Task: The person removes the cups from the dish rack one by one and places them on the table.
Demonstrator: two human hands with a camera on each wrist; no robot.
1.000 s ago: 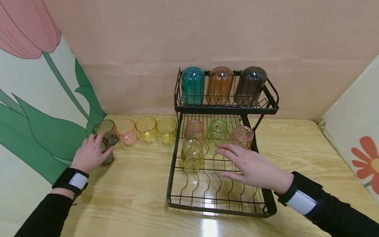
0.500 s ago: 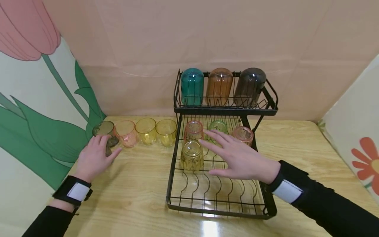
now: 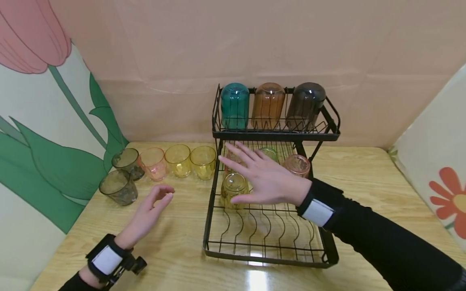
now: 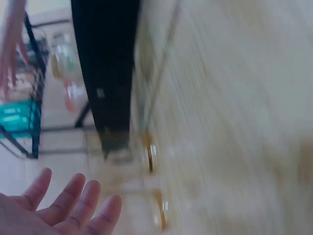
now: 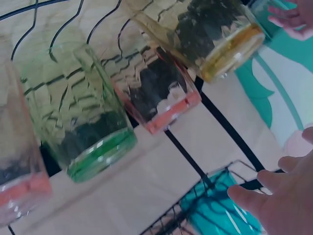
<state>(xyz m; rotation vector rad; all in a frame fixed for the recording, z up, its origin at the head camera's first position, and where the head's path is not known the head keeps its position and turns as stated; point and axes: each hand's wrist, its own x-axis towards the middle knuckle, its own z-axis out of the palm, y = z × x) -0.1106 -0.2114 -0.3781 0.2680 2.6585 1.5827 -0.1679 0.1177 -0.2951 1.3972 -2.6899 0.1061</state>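
Observation:
My left hand (image 3: pixel 148 215) hovers over the table with loosely bent fingers and holds nothing. Just left of it a smoky grey glass (image 3: pixel 119 188) stands upright on the table. My right hand (image 3: pixel 265 176) is spread above the lower tier of the black dish rack (image 3: pixel 271 258), its fingers overlapping the glasses there. Upside down on that tier are a yellow glass (image 3: pixel 234 190), a green glass (image 5: pixel 80 107), and pink glasses, one on the left (image 5: pixel 156 93) and one on the right (image 3: pixel 297 165). The left wrist view is blurred.
Along the back left of the table stand another grey glass (image 3: pixel 128 162), a pink glass (image 3: pixel 153 162) and two yellow ones, all upright. Teal (image 3: pixel 235 106), brown (image 3: pixel 268 106) and dark grey (image 3: pixel 306 106) glasses sit inverted on the rack's upper tier, before the wall.
My left hand has let go of the front grey glass and drawn back to the right and toward me. My right hand has moved left across the rack, its fingers spreading.

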